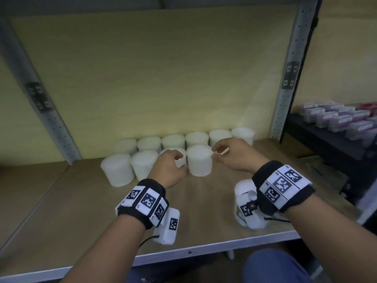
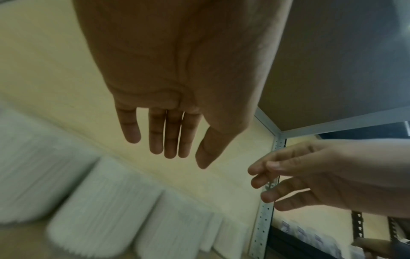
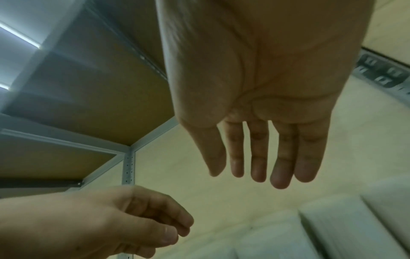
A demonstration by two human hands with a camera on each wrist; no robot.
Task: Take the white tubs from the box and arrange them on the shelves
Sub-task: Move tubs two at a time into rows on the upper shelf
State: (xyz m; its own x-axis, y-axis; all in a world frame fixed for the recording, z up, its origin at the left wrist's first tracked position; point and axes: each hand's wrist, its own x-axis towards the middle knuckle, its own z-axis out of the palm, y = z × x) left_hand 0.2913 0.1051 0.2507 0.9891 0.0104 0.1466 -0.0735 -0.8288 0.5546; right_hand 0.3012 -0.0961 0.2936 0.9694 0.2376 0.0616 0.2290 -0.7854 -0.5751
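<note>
White tubs stand in two rows at the back of the wooden shelf (image 1: 81,201): a back row (image 1: 196,137) of several and a shorter front row (image 1: 117,170). My left hand (image 1: 173,161) hovers at the third front tub (image 1: 181,160), partly hiding it, its fingers loosely curved and holding nothing. My right hand (image 1: 219,153) hangs just right of the last front tub (image 1: 199,163), also empty. The left wrist view shows the left fingers (image 2: 168,140) straight above blurred tubs (image 2: 99,210). In the right wrist view the right fingers (image 3: 259,157) are straight too.
Perforated metal uprights (image 1: 285,94) (image 1: 40,103) frame the bay, with a yellow back wall behind. A black shelf (image 1: 326,144) at the right holds several small purple and pink packs (image 1: 342,119). The shelf's grey front edge (image 1: 189,252) runs below my wrists.
</note>
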